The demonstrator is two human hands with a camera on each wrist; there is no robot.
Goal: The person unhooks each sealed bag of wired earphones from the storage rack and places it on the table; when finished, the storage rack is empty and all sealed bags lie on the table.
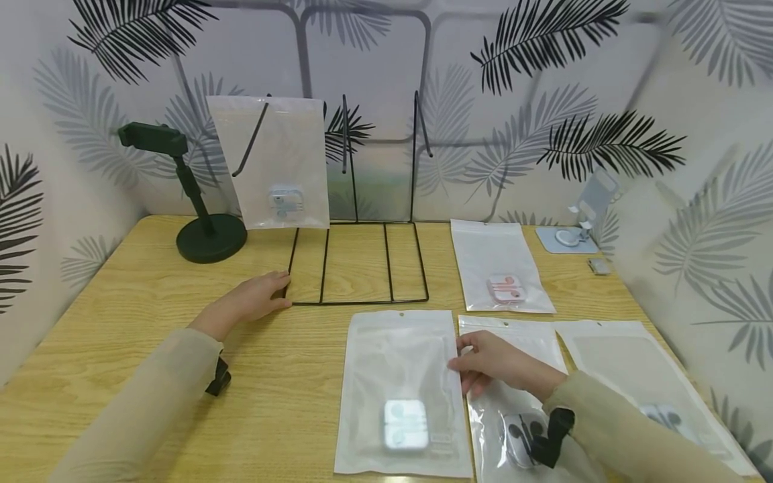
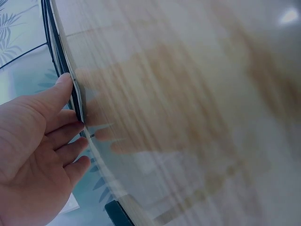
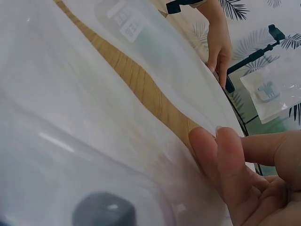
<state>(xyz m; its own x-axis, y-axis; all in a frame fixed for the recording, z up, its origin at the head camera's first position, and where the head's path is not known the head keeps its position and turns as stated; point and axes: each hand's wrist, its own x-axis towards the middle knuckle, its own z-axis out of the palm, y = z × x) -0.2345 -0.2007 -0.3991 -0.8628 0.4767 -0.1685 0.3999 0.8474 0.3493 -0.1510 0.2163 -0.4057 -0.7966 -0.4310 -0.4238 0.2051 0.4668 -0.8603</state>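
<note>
A black wire rack (image 1: 392, 265) stands at the back, with upright wires and hooks. My left hand (image 1: 256, 295) holds the front left corner of its base; in the left wrist view, thumb and fingertips meet at the dark wire. From one hook hangs a white zip bag (image 1: 268, 161) with a small earphone case in it. Flat on the table lies a large frosted zip bag (image 1: 386, 355) containing a square earphone case (image 1: 405, 424). Thumb and forefinger of my right hand (image 1: 492, 362) pinch its right edge, above a neighbouring clear bag (image 1: 501, 409) with dark earphones.
Another frosted bag (image 1: 610, 349) lies at the far right. Behind these is a smaller bag (image 1: 495, 258) with a pink earphone case. A dark green phone stand (image 1: 211, 238) occupies the back left. At the back right stands a light blue holder (image 1: 592, 201) beside a small grey block (image 1: 599, 266).
</note>
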